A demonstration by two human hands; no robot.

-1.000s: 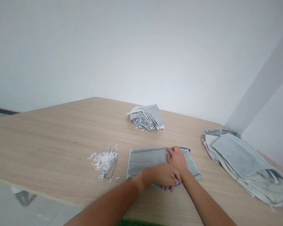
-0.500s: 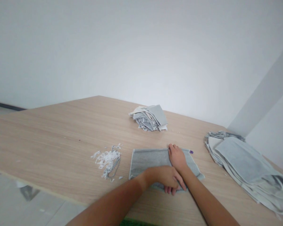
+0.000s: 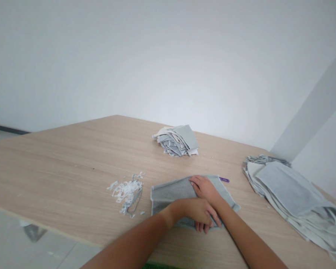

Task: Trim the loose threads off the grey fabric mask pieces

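Observation:
A grey cloth piece (image 3: 170, 190) with pale stitched edges lies on the table in front of me. A raised crease runs across its left part. My arms cross over it. My right hand (image 3: 204, 187) grips its far edge, fingers bent over the fabric. Nearer to me, my left hand (image 3: 200, 213) rests on the near part of the cloth, index finger stretched out apart from the others; the right forearm passes just beside it. A slim purple tool (image 3: 224, 179) sticks out at the cloth's far right corner; its other end is hidden.
On the wooden table (image 3: 72, 160), a heap of folded grey cloths (image 3: 179, 140) stands farther back. White thread scraps (image 3: 128, 192) lie left of the cloth. A large stack of grey cloths (image 3: 294, 194) sits at the right. Beyond is a white wall (image 3: 156, 56); something green (image 3: 156, 266) shows at the bottom edge.
My right hand has drawn the cloth's far edge leftward and slightly toward me, raising a crease on the left. More of the purple tool shows. My left hand has stayed in place.

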